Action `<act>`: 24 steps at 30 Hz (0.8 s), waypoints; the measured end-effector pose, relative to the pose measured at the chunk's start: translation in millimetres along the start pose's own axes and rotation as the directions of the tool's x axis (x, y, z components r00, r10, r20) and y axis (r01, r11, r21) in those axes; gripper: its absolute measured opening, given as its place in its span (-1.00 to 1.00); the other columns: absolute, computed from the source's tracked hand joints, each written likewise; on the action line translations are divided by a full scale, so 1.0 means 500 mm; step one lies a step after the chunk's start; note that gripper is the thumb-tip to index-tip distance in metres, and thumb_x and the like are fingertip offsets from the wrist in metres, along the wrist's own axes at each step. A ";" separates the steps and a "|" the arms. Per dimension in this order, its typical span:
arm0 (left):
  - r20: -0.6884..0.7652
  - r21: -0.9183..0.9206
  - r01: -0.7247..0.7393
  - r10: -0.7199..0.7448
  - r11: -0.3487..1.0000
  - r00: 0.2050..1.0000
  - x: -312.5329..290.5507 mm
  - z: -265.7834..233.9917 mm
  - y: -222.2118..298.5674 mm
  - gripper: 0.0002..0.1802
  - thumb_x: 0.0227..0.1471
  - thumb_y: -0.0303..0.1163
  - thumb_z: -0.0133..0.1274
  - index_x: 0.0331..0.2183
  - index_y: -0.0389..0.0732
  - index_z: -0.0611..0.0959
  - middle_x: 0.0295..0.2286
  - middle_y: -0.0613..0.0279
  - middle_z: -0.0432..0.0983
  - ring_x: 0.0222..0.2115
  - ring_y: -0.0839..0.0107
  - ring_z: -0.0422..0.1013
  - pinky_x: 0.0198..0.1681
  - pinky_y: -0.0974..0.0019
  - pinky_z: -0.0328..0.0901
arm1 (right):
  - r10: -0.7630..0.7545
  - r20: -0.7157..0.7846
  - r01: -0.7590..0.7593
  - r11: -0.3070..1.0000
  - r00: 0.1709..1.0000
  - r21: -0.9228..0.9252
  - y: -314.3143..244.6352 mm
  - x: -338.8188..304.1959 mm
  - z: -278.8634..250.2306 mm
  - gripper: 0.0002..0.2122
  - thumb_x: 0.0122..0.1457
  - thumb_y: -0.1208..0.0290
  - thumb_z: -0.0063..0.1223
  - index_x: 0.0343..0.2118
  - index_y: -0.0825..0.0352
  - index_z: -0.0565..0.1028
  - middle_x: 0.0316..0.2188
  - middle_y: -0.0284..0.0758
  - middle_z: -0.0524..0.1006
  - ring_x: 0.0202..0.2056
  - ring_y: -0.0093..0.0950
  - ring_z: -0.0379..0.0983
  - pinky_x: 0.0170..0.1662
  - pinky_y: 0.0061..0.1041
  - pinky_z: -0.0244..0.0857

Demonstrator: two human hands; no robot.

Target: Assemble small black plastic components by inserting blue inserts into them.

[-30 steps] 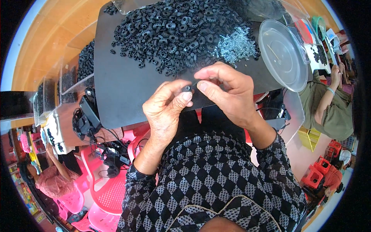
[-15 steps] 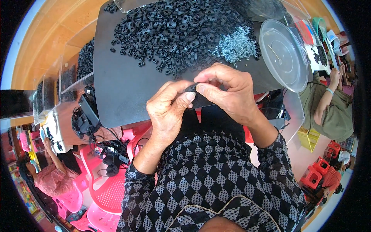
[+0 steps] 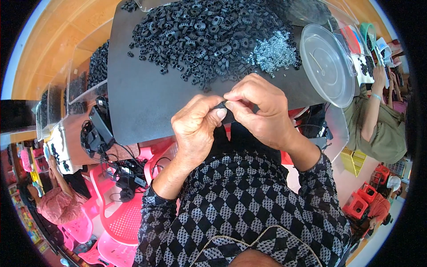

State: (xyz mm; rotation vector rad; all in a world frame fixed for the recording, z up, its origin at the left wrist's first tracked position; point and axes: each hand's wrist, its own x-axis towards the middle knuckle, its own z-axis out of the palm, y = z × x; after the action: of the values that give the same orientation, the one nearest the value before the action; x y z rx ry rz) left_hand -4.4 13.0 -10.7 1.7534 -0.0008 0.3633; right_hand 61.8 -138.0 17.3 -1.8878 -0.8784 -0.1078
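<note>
Over the near edge of the dark table, my left hand pinches a small black plastic piece between thumb and forefinger. My right hand is closed too, its thumb and forefinger pressed together at the right end of the same piece. The fingertips cover most of it, so its exact shape is hidden. Beyond my hands lies a wide heap of small black plastic parts, many with an oval hole. At its right side sits a small pile of tiny silvery metal pieces, possibly springs.
A round clear plastic lid lies at the table's right. Clear bins of black parts stand left. Black cables and devices hang beside a pink chair. Other people sit at both sides, one in an olive top.
My hands stay together on the black piece. They have shifted slightly, and the right fingertips have closed tighter at its end. The person at right has raised an arm a little.
</note>
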 end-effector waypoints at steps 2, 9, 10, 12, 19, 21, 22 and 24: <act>-0.004 0.052 -0.054 0.054 0.997 0.999 -0.001 0.001 0.000 -0.84 -0.14 -0.64 0.18 -0.38 -0.40 0.62 -0.52 0.26 0.47 -0.61 0.60 0.37 -0.59 0.57 0.28 | -0.027 0.006 0.027 1.000 1.000 0.005 0.004 0.000 0.000 -0.81 -0.11 0.73 0.15 -0.39 0.37 0.50 -0.51 -0.34 0.46 -0.51 -0.56 0.34 -0.49 -0.62 0.19; 0.008 -0.120 -0.002 0.003 0.993 1.000 -0.002 0.000 0.005 -0.84 -0.14 -0.61 0.20 -0.39 -0.39 0.63 -0.53 0.25 0.48 -0.63 0.61 0.34 -0.61 0.57 0.27 | -0.021 0.059 0.018 0.999 0.998 0.050 0.003 -0.007 -0.010 -0.85 -0.07 0.71 0.14 -0.40 0.40 0.50 -0.51 -0.36 0.46 -0.51 -0.60 0.34 -0.48 -0.63 0.18; 0.030 -0.102 0.000 0.003 0.995 1.000 -0.002 -0.003 0.007 -0.84 -0.14 -0.59 0.21 -0.39 -0.39 0.63 -0.53 0.25 0.48 -0.64 0.61 0.34 -0.61 0.57 0.26 | -0.001 0.070 -0.003 0.998 0.998 0.062 0.000 -0.007 -0.013 -0.85 -0.07 0.71 0.14 -0.40 0.40 0.50 -0.51 -0.36 0.46 -0.51 -0.60 0.34 -0.48 -0.63 0.18; 0.054 -0.084 0.002 0.002 0.996 0.999 0.000 -0.009 0.008 -0.83 -0.13 -0.58 0.22 -0.39 -0.39 0.63 -0.53 0.25 0.48 -0.64 0.62 0.34 -0.61 0.57 0.26 | 0.271 0.155 -0.304 0.913 0.950 0.271 -0.009 -0.010 -0.020 -0.89 -0.03 0.71 0.10 -0.40 0.42 0.49 -0.51 -0.41 0.46 -0.50 -0.69 0.32 -0.48 -0.66 0.16; 0.112 0.046 -0.103 0.098 0.994 0.989 0.002 -0.016 0.003 -0.82 -0.13 -0.55 0.22 -0.38 -0.39 0.63 -0.54 0.26 0.48 -0.65 0.62 0.32 -0.63 0.56 0.23 | 0.380 0.230 -0.436 0.853 0.896 0.287 -0.011 -0.012 -0.016 -0.90 -0.03 0.72 0.06 -0.43 0.42 0.47 -0.53 -0.45 0.43 -0.51 -0.75 0.28 -0.48 -0.70 0.13; 0.122 0.051 -0.100 0.094 0.994 0.988 0.000 -0.015 0.002 -0.81 -0.14 -0.55 0.22 -0.38 -0.39 0.63 -0.54 0.26 0.48 -0.65 0.62 0.32 -0.64 0.56 0.22 | 0.126 0.140 -0.146 0.979 0.982 0.142 -0.002 -0.013 -0.010 -0.88 -0.07 0.73 0.08 -0.46 0.40 0.44 -0.54 -0.42 0.43 -0.54 -0.70 0.29 -0.50 -0.67 0.14; 0.120 0.060 -0.116 0.108 0.991 0.987 -0.001 -0.014 0.001 -0.82 -0.15 -0.58 0.22 -0.39 -0.38 0.63 -0.56 0.27 0.47 -0.66 0.62 0.31 -0.65 0.55 0.21 | 0.127 0.143 -0.148 0.978 0.981 0.144 0.001 -0.014 -0.006 -0.88 -0.07 0.73 0.08 -0.46 0.40 0.44 -0.54 -0.42 0.43 -0.54 -0.70 0.29 -0.50 -0.67 0.14; 0.119 0.067 -0.131 0.122 0.989 0.985 -0.001 -0.011 0.001 -0.83 -0.17 -0.60 0.22 -0.40 -0.38 0.63 -0.57 0.27 0.46 -0.67 0.62 0.31 -0.66 0.54 0.20 | -0.042 0.050 0.040 0.999 0.998 0.031 0.008 -0.015 0.003 -0.84 -0.18 0.69 0.06 -0.54 0.33 0.34 -0.62 -0.29 0.36 -0.54 -0.30 0.33 -0.48 -0.37 0.20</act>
State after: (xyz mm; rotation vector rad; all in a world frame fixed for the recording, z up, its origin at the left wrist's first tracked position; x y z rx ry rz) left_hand -6.3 18.3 -9.6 1.8517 -0.1842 0.3579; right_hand 58.1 -141.4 10.3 -1.8523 -0.9485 -0.0717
